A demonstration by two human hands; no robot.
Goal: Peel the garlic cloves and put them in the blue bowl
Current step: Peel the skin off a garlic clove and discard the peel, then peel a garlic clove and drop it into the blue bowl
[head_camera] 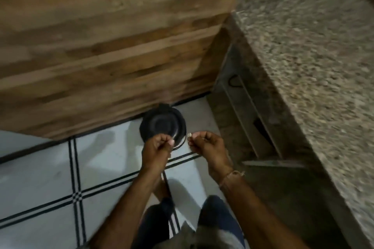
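White tiled floor, wood-panelled wall, granite counter at your right. Black round container stands against the wall. Your right hand pinches a pale garlic clove; your left hand is curled, and its hold cannot be told.

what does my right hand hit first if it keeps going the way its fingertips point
Probably the black round bin; the right hand, pinching a small pale piece, aims at it, though height above it is unclear.
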